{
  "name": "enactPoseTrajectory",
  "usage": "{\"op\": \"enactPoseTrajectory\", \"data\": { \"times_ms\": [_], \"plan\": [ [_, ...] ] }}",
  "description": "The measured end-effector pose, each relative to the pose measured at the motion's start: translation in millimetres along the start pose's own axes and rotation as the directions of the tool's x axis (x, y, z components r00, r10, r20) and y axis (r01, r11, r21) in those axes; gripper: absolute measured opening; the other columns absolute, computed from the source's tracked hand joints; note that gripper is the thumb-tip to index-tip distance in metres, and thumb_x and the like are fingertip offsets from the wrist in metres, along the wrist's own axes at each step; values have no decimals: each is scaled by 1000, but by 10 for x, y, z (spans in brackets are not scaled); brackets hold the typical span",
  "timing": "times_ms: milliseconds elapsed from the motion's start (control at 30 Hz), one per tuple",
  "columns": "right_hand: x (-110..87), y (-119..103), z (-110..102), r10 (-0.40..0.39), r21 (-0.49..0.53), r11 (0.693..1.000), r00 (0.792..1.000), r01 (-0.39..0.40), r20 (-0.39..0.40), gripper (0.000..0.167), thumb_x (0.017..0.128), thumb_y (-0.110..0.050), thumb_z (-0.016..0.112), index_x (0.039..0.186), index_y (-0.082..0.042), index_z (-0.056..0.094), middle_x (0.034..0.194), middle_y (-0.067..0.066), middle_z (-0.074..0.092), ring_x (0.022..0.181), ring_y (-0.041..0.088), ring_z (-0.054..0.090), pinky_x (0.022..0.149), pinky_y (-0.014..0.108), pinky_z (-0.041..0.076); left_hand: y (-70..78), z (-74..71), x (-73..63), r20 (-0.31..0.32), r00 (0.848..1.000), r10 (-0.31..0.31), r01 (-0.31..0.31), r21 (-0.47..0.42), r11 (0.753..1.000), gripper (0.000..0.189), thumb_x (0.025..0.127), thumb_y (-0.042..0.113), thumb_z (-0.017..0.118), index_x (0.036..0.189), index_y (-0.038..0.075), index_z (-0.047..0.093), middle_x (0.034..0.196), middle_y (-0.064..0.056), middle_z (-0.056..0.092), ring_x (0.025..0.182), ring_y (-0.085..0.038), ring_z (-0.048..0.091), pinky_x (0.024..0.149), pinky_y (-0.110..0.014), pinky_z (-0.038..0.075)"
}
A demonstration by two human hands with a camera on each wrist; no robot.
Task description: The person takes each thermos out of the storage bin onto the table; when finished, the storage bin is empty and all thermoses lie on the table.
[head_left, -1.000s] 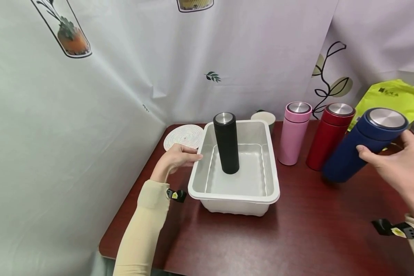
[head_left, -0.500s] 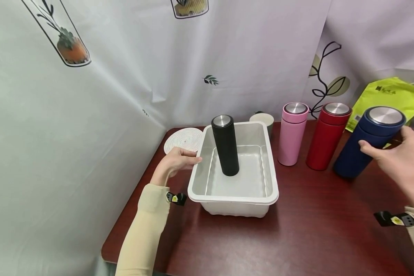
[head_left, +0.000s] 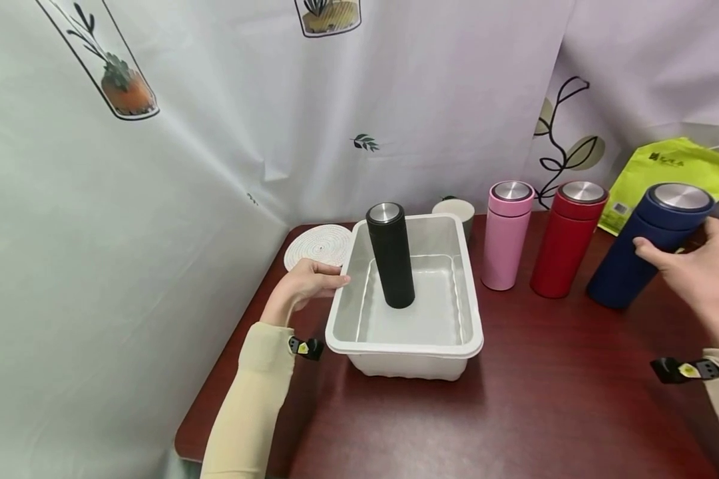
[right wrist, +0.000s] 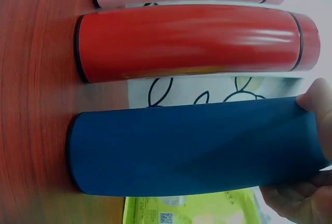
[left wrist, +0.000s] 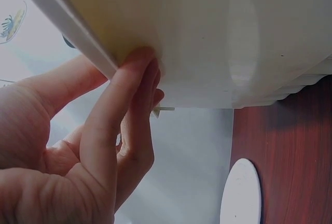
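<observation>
At the left rim of a pale grey plastic tub (head_left: 413, 347), my left hand (head_left: 308, 283) pinches the wall, thumb inside and fingers outside. The left wrist view shows those fingers (left wrist: 111, 115) curled under the tub's rim. A black thermos (head_left: 392, 259) with a steel-topped lid stands in the tub, toward its left side. My right hand (head_left: 704, 269) grips a blue thermos (head_left: 626, 256) near its lid, thumb on the near side. In the right wrist view the blue thermos's base is right at the table, beside a red thermos (right wrist: 187, 42).
A pink thermos (head_left: 506, 243) stands between the tub and the red one. Behind the tub is a cup (head_left: 455, 209); a round white woven mat (head_left: 320, 246) lies at back left. A yellow-green pouch (head_left: 626, 179) leans against the patterned backdrop cloth on the dark red table (head_left: 545, 399).
The blue thermos, held in my right hand, has moved right, away from the red one, and its base has settled toward the table. My left hand stays on the tub's rim.
</observation>
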State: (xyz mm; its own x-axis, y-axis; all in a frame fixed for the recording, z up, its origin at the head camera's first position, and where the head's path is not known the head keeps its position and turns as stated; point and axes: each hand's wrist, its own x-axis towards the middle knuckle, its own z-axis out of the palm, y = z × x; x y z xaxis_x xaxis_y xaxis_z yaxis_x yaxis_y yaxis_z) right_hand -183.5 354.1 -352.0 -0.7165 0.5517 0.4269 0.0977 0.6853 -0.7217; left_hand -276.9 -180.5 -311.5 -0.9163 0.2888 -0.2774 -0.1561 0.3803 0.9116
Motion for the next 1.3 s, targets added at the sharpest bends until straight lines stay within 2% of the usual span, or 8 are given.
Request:
{"op": "enactPoseTrajectory", "data": {
  "times_ms": [267,467,600,700,733,800,1033,1300],
  "plan": [
    [17,-22,33,3,-55,999,1000,-2,16,67,86,-28,72,138,6,47,122,36,58,70,-23,23,61,8,24,11,8,-9,-7,1000,-5,5,1,1000,47,90,6,68,131,-12,54,127,-26,61,97,-21,70,93,-37,56],
    [51,-78,28,-43,-90,995,999,43,4,63,86,-29,72,133,8,51,119,36,59,71,-23,20,62,13,25,9,-8,-10,-13,1000,0,0,3,1000,47,89,7,69,131,-11,55,129,-26,60,99,-23,70,94,-36,56],
    [52,-108,62,-14,-85,996,1000,16,23,67,89,-32,69,139,6,45,127,36,55,93,9,59,73,13,35,7,-17,-13,-23,1000,4,-4,-1,1000,47,90,6,69,131,-11,55,128,-26,60,99,-22,70,94,-36,56],
    [22,-111,81,61,-55,997,996,-57,67,77,91,-37,65,149,2,32,143,34,43,122,50,50,106,30,45,7,-15,-20,-25,1000,5,-5,-4,1000,48,90,7,69,131,-12,54,127,-26,61,97,-21,70,94,-37,56],
    [6,-108,80,89,-41,995,993,-86,76,80,91,-39,64,151,0,28,147,32,39,126,50,47,112,42,42,7,-10,-21,-22,1000,4,-5,-5,1000,48,90,7,69,131,-12,54,127,-26,61,97,-21,70,94,-37,56],
    [-35,-108,74,129,-9,992,988,-129,84,83,92,-40,63,155,-5,22,153,28,33,132,49,42,111,58,34,1,-1,-15,-17,1000,4,-5,-4,1000,48,90,7,69,131,-12,54,127,-26,61,97,-21,70,93,-38,56],
    [-100,-164,63,141,160,978,990,-137,-14,81,88,-30,70,154,-24,24,158,6,32,143,20,35,120,29,27,-37,-6,1,-25,1000,-2,2,0,1000,48,89,7,70,130,-12,55,125,-25,62,98,-23,70,93,-37,56],
    [-224,-179,29,78,352,936,979,-6,-189,65,88,-13,69,146,-18,38,140,-9,47,127,0,44,113,16,32,-28,-19,-4,0,1000,18,-18,-14,1000,50,88,8,71,130,-13,54,122,-25,64,100,-25,70,92,-37,57]
  ]
}}
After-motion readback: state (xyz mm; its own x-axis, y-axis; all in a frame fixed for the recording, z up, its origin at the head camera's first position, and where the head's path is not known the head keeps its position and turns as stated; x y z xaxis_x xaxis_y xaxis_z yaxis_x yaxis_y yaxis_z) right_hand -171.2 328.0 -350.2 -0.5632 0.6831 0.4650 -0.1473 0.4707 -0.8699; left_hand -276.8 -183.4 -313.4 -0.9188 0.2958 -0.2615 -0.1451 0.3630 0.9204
